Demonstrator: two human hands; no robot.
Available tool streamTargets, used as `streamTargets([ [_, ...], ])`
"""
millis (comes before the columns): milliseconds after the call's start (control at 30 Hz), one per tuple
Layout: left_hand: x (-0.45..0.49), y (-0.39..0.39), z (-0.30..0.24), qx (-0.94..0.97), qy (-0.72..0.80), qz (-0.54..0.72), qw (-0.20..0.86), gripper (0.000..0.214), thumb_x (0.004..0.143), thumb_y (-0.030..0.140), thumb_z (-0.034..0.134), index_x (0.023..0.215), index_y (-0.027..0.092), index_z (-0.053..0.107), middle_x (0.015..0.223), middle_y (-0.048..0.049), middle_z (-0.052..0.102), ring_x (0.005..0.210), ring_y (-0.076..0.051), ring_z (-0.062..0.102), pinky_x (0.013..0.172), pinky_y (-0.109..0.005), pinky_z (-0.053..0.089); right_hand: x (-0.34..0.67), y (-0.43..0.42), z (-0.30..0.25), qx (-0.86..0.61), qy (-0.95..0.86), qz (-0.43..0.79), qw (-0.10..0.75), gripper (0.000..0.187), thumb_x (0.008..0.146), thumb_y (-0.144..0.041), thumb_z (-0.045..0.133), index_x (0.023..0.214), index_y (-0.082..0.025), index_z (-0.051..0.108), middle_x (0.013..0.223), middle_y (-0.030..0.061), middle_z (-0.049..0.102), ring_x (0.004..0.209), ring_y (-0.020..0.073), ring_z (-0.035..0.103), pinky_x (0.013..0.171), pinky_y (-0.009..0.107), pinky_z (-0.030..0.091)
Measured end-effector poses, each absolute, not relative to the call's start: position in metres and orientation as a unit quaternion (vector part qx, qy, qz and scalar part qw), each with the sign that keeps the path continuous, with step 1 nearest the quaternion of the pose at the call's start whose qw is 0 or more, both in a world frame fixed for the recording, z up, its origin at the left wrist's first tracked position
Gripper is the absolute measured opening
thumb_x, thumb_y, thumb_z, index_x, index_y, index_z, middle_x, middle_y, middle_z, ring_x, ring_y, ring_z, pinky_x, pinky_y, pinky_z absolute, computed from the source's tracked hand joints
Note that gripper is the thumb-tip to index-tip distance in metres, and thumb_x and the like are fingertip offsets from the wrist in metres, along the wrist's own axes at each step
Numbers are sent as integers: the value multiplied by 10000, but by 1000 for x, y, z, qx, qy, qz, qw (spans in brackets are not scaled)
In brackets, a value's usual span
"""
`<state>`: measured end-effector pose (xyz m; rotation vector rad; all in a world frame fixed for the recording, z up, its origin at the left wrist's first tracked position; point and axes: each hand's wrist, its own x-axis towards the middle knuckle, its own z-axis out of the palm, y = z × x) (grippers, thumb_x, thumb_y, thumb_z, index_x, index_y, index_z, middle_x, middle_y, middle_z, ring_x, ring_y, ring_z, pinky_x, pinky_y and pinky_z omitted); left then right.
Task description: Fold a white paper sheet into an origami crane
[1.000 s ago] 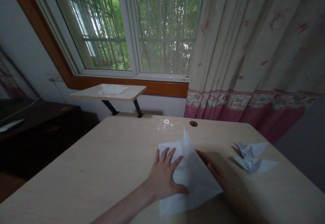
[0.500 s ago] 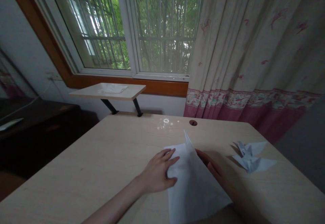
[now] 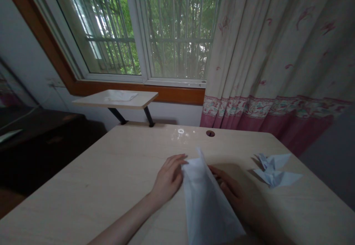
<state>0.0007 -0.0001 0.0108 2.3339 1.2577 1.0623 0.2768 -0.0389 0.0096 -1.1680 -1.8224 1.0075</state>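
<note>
A sheet of white paper with a folded-up flap along its right side stands partly raised off the desk in front of me. At its upper left edge my left hand is closed, the fingertips at the corner and the thumb tucked in by the edge. My right hand holds the paper's right side; its fingers curl in behind the raised flap and are partly hidden and dark. Two folded paper birds lie close together on the desk, to the right of my right hand.
The pale wooden desk has a round cable hole near its back edge. A small raised shelf at the back left bears some white paper. Behind stand a barred window and a flowered curtain.
My left hand has slid left off the paper's face to its edge, its fingers drawing together. The paper's raised flap has tilted and shifted slightly left, with my right hand staying on it.
</note>
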Motion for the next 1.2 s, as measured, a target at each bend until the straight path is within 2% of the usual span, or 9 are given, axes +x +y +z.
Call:
streamTargets([
  [200, -2, 2, 5, 770, 450, 430, 140, 376, 846, 105, 443, 1168, 226, 593, 1351, -83, 595, 1276, -268, 521, 1081, -511, 428, 277, -37, 6, -432, -780, 345, 294, 497, 1005, -470, 460, 1466, -287, 496, 1505, 90, 510, 1392, 303, 449, 1178, 568, 299],
  [333, -2, 1, 6, 763, 456, 432, 150, 402, 830, 111, 451, 1192, 232, 579, 1343, -87, 592, 1266, -273, 528, 1085, -507, 428, 274, -37, 7, -442, -802, 315, 250, 495, 1000, -435, 497, 1471, -283, 498, 1511, 86, 506, 1396, 300, 443, 1184, 566, 292],
  [633, 0, 1, 4, 814, 429, 357, 161, 295, 967, 202, 443, 1215, 241, 598, 1321, -73, 634, 1253, -242, 563, 1079, -446, 474, 271, -39, 4, -431, -840, 262, 201, 494, 983, -386, 546, 1469, -303, 503, 1514, 60, 505, 1378, 293, 466, 1169, 552, 327],
  [867, 4, -1, 5, 878, 400, 226, 132, 385, 1012, 210, 421, 1381, 254, 519, 1444, -48, 577, 1338, -212, 536, 1207, -478, 327, 270, -37, -1, -427, -850, 243, 190, 475, 965, -371, 588, 1435, -321, 541, 1503, 40, 517, 1370, 286, 477, 1166, 531, 334],
  [1033, 5, -1, 5, 886, 412, 187, 100, 388, 1032, 267, 456, 1416, 269, 517, 1453, -50, 570, 1334, -216, 541, 1183, -478, 350, 268, -35, -1, -426, -857, 227, 179, 453, 982, -344, 564, 1434, -320, 539, 1506, 36, 509, 1376, 272, 477, 1168, 520, 336],
  [1200, 7, -3, 3, 880, 431, 189, 62, 341, 1040, 322, 462, 1352, 295, 597, 1425, -41, 594, 1285, -237, 570, 1135, -460, 390, 267, -34, -10, -431, -856, 220, 183, 447, 1003, -351, 535, 1449, -344, 507, 1516, 23, 493, 1381, 243, 479, 1179, 491, 328],
])
